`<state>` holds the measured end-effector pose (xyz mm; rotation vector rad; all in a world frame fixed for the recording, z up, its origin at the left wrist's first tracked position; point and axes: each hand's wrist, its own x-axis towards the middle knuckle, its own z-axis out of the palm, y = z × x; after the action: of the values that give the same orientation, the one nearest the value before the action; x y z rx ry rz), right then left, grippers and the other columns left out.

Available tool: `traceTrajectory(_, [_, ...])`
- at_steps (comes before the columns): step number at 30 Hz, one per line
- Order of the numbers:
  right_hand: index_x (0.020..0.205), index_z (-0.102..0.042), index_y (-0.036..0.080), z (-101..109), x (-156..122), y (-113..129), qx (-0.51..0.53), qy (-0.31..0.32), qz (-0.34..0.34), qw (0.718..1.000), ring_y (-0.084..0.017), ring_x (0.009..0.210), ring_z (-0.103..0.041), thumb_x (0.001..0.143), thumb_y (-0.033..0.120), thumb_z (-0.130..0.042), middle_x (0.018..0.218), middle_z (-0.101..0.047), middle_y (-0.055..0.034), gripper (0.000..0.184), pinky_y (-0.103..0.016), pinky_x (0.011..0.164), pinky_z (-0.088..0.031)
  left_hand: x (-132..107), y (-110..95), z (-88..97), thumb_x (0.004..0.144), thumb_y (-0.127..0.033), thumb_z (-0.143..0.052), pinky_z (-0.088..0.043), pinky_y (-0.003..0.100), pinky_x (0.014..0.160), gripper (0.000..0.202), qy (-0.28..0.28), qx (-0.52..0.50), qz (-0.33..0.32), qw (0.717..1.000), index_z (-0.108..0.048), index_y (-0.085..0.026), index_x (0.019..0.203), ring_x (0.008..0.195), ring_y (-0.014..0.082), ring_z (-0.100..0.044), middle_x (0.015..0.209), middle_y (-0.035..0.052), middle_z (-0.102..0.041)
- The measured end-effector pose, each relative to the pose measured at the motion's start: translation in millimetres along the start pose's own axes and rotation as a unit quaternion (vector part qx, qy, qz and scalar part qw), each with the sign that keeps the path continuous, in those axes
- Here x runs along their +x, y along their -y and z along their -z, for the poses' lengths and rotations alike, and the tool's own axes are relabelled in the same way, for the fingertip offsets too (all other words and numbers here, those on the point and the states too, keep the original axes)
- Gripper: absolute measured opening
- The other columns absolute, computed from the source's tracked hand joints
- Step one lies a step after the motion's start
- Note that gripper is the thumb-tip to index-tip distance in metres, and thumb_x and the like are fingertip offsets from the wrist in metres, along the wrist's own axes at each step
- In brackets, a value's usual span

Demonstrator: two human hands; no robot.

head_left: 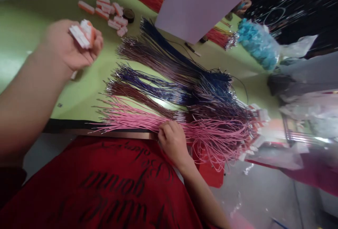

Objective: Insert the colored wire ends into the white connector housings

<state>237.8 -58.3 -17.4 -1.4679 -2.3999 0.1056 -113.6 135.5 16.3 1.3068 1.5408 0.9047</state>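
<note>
The red shirt [113, 201] bears dark script, "gonna" legible. The right hand [173, 141] curls against pink wires [129, 117], its grip unclear. The left hand [76, 44], palm up, half-closed, cradles white-and-orange connectors [80, 37] above the green table [105, 56].

pink wires [142, 120] — orange-and-white connectors [80, 37]

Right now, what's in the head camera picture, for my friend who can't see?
A person's left hand holds white-and-orange pieces over a green table; the right hand touches pink wires. Beyond lie brown wires, dark blue wires, and similar pieces beside a dark roll.
</note>
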Motion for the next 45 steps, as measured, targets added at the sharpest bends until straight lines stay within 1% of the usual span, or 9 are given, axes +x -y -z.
traceTrajectory(2, [0.084, -0.066, 0.023, 18, -6, -7, 0.085, 0.0, -0.031, 0.996, -0.02, 0.073, -0.066, 0.093, 0.007, -0.056, 0.079, -0.073, -0.0041, 0.021, -0.033, 0.07, -0.051, -25, -2, -13.2, 0.112, -0.011, -0.015, -0.05, 0.048, 0.102, 0.044, 0.016, -0.152, 0.047, 0.987, -0.052, -0.002, 0.133, 0.118, 0.0195, -0.061, 0.126, 0.0137, -0.067])
traceTrajectory(5, [0.092, -0.066, 0.025, 64, -12, -4, 0.247, 0.016, -0.094, 0.964, -0.017, 0.068, -0.069, 0.095, 0.012, -0.063, 0.078, -0.073, -0.0008, 0.014, -0.029, 0.064, -0.054, -62, -7, -38.2, 0.112, -0.016, -0.036, -0.054, 0.031, 0.084, 0.028, 0.016, -0.384, 0.181, 0.905, -0.062, -0.015, 0.1, 0.094, 0.0147, -0.061, 0.095, 0.0075, -0.069])
traceTrajectory(8, [0.099, -0.068, 0.025, 97, 0, 19, 0.353, 0.042, -0.046, 0.934, -0.016, 0.068, -0.072, 0.098, 0.01, -0.066, 0.08, -0.076, -0.0009, 0.016, -0.029, 0.064, -0.058, -89, -13, -67.0, 0.108, -0.021, -0.051, -0.055, 0.025, 0.066, 0.025, 0.049, -0.462, 0.312, 0.829, -0.067, -0.016, 0.089, 0.075, 0.0138, -0.064, 0.074, 0.004, -0.064])
traceTrajectory(11, [0.107, -0.072, 0.024, 89, 30, 49, 0.461, 0.156, 0.078, 0.87, -0.014, 0.076, -0.076, 0.102, 0.015, -0.07, 0.088, -0.081, -0.0016, 0.01, -0.027, 0.073, -0.062, -107, -12, -91.8, 0.107, -0.033, -0.057, -0.05, 0.024, 0.049, 0.028, 0.134, -0.455, 0.371, 0.798, -0.07, -0.016, 0.088, 0.053, 0.0138, -0.058, 0.066, 0.004, -0.064])
traceTrajectory(15, [0.105, -0.07, 0.022, 42, 64, 58, 0.565, 0.15, -0.099, 0.805, -0.011, 0.059, -0.066, 0.107, 0.036, -0.065, 0.076, -0.074, 0.0021, 0.016, -0.022, 0.056, -0.055, -122, -3, -104.7, 0.096, -0.028, -0.072, -0.049, 0.022, 0.046, 0.019, 0.202, -0.443, 0.335, 0.806, -0.07, -0.017, 0.081, 0.05, 0.0135, -0.06, 0.065, 0.0037, -0.068])
traceTrajectory(19, [0.1, -0.068, 0.022, 12, 67, 39, 0.465, 0.069, -0.248, 0.847, -0.011, 0.055, -0.058, 0.102, 0.036, -0.067, 0.066, -0.066, 0.0052, 0.014, -0.023, 0.056, -0.05, -126, 2, -99.7, 0.089, -0.017, -0.074, -0.046, 0.019, 0.046, 0.011, 0.202, -0.429, 0.324, 0.819, -0.071, -0.015, 0.078, 0.051, 0.0119, -0.06, 0.065, 0.0036, -0.069])
traceTrajectory(26, [0.093, -0.077, 0.023, 10, 68, 34, 0.291, -0.007, -0.185, 0.939, -0.015, 0.066, -0.067, 0.099, 0.025, -0.065, 0.08, -0.078, -0.0019, 0.014, -0.027, 0.069, -0.057, -121, 5, -91.3, 0.075, -0.019, -0.094, -0.049, 0.019, 0.049, 0.028, 0.191, -0.442, 0.317, 0.817, -0.069, -0.018, 0.087, 0.053, 0.0106, -0.062, 0.069, -0.0011, -0.069])
traceTrajectory(34, [0.088, -0.076, 0.023, 13, 75, 40, 0.238, -0.001, -0.119, 0.964, -0.013, 0.056, -0.063, 0.099, 0.021, -0.062, 0.073, -0.077, -0.0005, 0.018, -0.024, 0.062, -0.054, -128, 14, -91.0, 0.079, -0.027, -0.097, -0.046, 0.019, 0.042, 0.049, 0.186, -0.436, 0.274, 0.837, -0.068, -0.022, 0.117, 0.052, 0.0118, -0.062, 0.079, -0.0016, -0.071])
traceTrajectory(45, [0.087, -0.071, 0.021, 11, 75, 38, 0.204, 0.017, -0.008, 0.979, -0.014, 0.065, -0.069, 0.099, 0.012, -0.057, 0.074, -0.076, -0.0015, 0.021, -0.024, 0.066, -0.052, -128, 17, -90.3, 0.076, -0.022, -0.098, -0.049, 0.019, 0.044, 0.056, 0.176, -0.442, 0.263, 0.839, -0.073, -0.021, 0.127, 0.053, 0.0106, -0.061, 0.08, -0.0018, -0.07])
